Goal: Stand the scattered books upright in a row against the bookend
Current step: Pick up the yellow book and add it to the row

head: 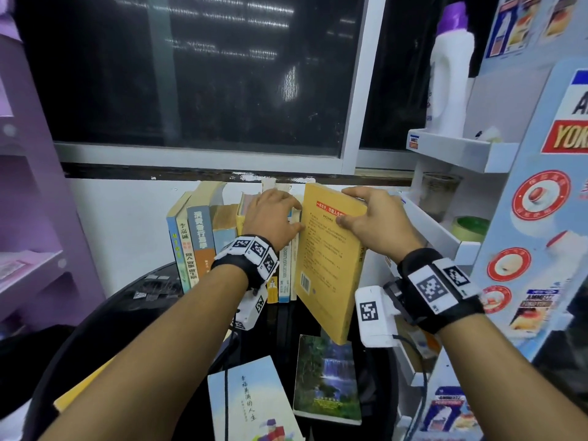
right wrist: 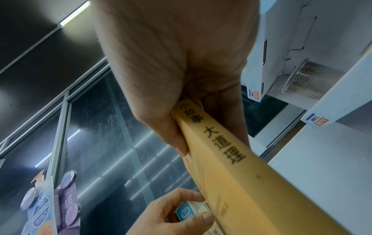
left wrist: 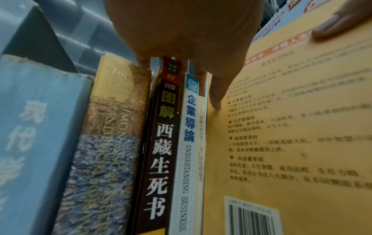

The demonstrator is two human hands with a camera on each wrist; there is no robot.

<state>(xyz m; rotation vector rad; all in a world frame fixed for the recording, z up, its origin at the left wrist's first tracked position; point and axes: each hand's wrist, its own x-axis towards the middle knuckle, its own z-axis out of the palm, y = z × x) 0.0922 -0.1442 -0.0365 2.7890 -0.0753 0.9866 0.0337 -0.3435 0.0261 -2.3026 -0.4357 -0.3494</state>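
Note:
Several books (head: pixel 197 243) stand upright in a row against the back wall, spines toward me. My left hand (head: pixel 270 211) reaches over the right end of the row (left wrist: pixel 161 143), fingers curled over the book tops, thumb against a yellow book's cover. My right hand (head: pixel 375 218) grips that yellow book (head: pixel 331 265) by its top corner, thumb on the cover (left wrist: pixel 338 22), fingers behind the spine (right wrist: pixel 241 182). The book stands tilted at the row's right end. Two more books lie flat on the black table: a pale blue one (head: pixel 251 399) and a waterfall-cover one (head: pixel 327 377). No bookend shows.
A white shelf unit (head: pixel 445 237) stands close on the right, with a white bottle (head: pixel 451 74) on top and a tape roll (head: pixel 471 229) lower down. Purple shelves (head: pixel 31 218) are at the left. A yellowish flat item (head: pixel 79 396) lies under my left forearm.

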